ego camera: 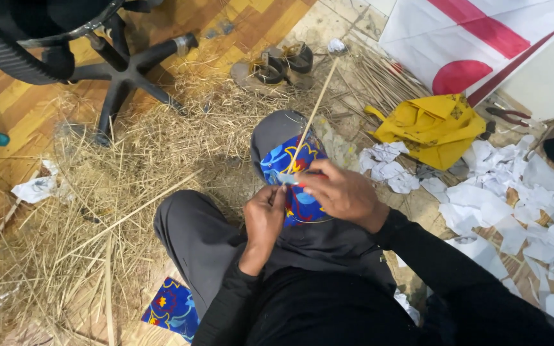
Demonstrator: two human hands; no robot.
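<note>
Head view, one frame. The person sat on the floor, knees drawn up, centre of frame. Left hand [263,221] was clenched around the near end of a thin bamboo stick [312,115], against the blue patterned cloth [290,168] on the knee. Right hand [341,192] was closed on a small blade with a red handle [302,181], held at the stick just above the left fist.

Step in hand, as I read it — shaving or splitting the stick's near end with the blade. Next move would call for a steady left grip and a stroke directed away from the body, along the grain.

Stick's long axis ran diagonally: near end at the hands mid-frame, far tip pointing to upper centre-right, ending by a pair of worn shoes [280,64].

Around it — straw shavings [129,160] spread across the left half, office chair base [126,67] upper left, yellow cloth [434,128] upper right, white paper scraps [514,192] along the right edge.
</note>
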